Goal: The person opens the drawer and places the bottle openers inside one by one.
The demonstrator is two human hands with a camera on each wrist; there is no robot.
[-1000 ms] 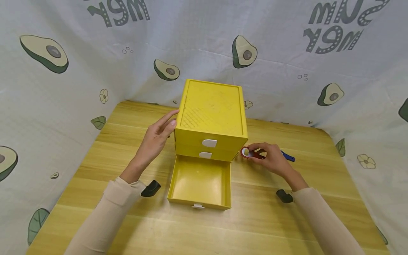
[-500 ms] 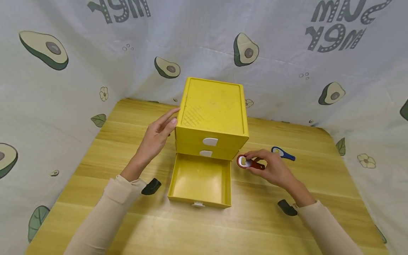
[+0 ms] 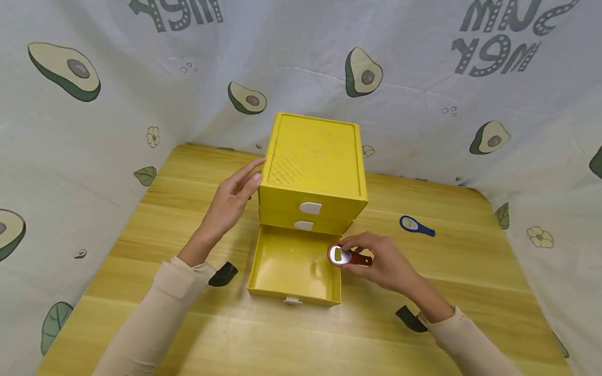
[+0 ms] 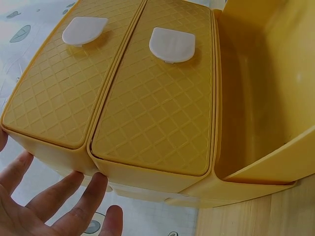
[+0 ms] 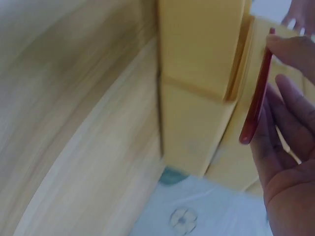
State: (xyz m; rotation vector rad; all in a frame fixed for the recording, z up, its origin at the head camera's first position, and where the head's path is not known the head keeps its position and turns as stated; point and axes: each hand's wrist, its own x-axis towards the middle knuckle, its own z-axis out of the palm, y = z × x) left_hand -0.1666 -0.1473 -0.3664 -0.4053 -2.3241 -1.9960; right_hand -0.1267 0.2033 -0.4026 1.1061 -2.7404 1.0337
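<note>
A yellow drawer unit (image 3: 315, 156) stands on the wooden table, its bottom drawer (image 3: 287, 266) pulled out and bare inside. My left hand (image 3: 229, 201) rests against the unit's left side near the top; in the left wrist view its spread fingers (image 4: 51, 196) touch the side wall. My right hand (image 3: 383, 261) pinches a bottle opener (image 3: 339, 255) with a red rim and handle, its round end over the drawer's right wall. Seen edge-on in the right wrist view, the red opener (image 5: 258, 93) sits between thumb and fingers.
A blue bottle opener (image 3: 416, 225) lies on the table to the right of the unit. Two white handles (image 3: 310, 208) mark the upper drawers, which are closed. Black pieces (image 3: 223, 274) show beside both wrists. A printed curtain (image 3: 301, 62) hangs behind the table.
My right hand has carried the red bottle opener from beside the blue one leftward and nearer, to the drawer's right edge. My left hand has stayed against the unit.
</note>
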